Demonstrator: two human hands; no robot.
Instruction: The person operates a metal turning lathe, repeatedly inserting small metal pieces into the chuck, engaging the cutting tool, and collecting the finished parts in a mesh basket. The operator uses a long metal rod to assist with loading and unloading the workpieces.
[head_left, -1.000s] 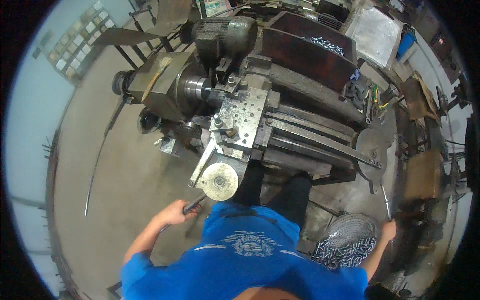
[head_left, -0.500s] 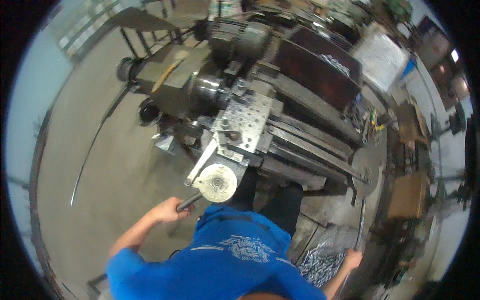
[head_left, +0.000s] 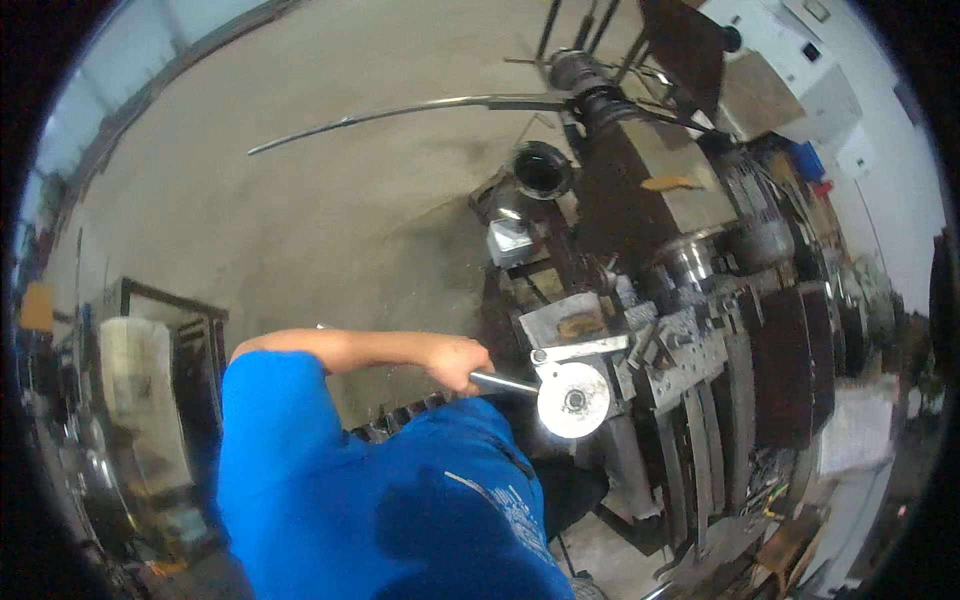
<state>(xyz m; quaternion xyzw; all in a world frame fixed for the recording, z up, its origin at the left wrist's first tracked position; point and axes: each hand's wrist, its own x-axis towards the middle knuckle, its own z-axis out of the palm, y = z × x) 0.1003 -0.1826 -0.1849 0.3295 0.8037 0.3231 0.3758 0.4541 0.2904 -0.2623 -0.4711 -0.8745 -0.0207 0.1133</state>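
Left hand (head_left: 455,360), fingers clenched on the steel crank handle (head_left: 503,383) just left of the milling machine's pale handwheel (head_left: 573,399), holding as before while the view has swung; right hand now out of view

I saw my left hand (head_left: 455,360) gripping a smooth, shiny metal handle (head_left: 503,383) joined to a bright polished steel handwheel (head_left: 573,399). The lathe (head_left: 690,330) looked like dull, greasy grey metal; my shirt (head_left: 400,490) was matt blue cloth; the concrete floor (head_left: 300,220) looked rough.
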